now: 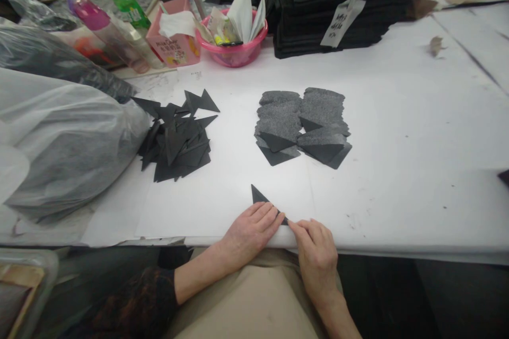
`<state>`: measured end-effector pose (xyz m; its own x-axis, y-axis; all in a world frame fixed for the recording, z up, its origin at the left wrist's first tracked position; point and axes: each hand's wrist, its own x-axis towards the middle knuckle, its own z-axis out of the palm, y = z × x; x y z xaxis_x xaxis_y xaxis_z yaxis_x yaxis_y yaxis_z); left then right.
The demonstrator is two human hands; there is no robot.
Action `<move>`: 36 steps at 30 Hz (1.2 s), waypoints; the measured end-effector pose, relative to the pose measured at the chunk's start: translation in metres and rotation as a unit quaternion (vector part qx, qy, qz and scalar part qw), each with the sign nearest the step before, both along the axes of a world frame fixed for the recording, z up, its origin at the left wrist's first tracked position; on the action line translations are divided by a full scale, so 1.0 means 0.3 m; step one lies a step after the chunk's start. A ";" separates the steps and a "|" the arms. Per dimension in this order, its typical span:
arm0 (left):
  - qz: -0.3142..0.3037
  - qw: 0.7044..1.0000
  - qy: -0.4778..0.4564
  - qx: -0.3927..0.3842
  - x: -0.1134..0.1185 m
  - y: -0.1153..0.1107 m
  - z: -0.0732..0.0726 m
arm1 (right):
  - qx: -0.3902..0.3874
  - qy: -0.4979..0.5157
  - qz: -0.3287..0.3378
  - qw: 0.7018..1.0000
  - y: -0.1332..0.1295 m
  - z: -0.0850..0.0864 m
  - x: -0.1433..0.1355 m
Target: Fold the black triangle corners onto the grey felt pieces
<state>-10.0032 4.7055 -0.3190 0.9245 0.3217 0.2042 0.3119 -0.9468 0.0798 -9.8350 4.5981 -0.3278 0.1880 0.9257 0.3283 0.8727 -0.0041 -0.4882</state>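
Observation:
At the table's front edge lies a black cloth triangle (pixel 259 194), its far-left corner pointing away from me. My left hand (pixel 254 228) rests flat over its middle, fingers together and stretched out, hiding much of it. With thumb and fingertips, my right hand (pixel 317 246) pinches the corner nearest it. Beyond my hands are two side-by-side stacks of dark grey pieces, a left stack (pixel 279 114) and a right stack (pixel 324 108), with several folded triangles on their near ends. A loose heap of black triangles (pixel 181 143) lies to the left.
A large pale plastic bag (pixel 75 143) bulges beside the heap. Along the back stand a pink basin (pixel 234 57) with papers and pens, a pink tissue box (pixel 173 42), a green bottle (pixel 123 0) and a tagged pile of black cloth (pixel 302 21). The table (pixel 405 95) is white.

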 end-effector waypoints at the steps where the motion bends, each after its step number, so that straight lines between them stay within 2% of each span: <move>1: -0.001 1.000 -0.001 0.002 0.000 -0.001 -0.001 | 0.001 0.000 0.000 1.000 -0.001 0.002 0.001; 15: -0.004 1.000 -0.005 0.013 0.005 0.003 0.012 | 0.011 -0.002 0.005 1.000 -0.015 -0.022 0.019; 21: 0.004 1.000 -0.018 0.007 0.006 0.003 0.015 | 0.023 -0.020 0.017 0.999 -0.013 -0.013 0.024; 30: 0.002 1.000 -0.012 -0.001 0.003 -0.003 0.009 | 0.010 -0.028 0.016 0.999 -0.017 -0.007 0.025; 36: -0.010 0.999 -0.024 -0.032 0.018 0.007 0.011 | -0.010 -0.017 -0.001 1.000 -0.016 -0.011 0.023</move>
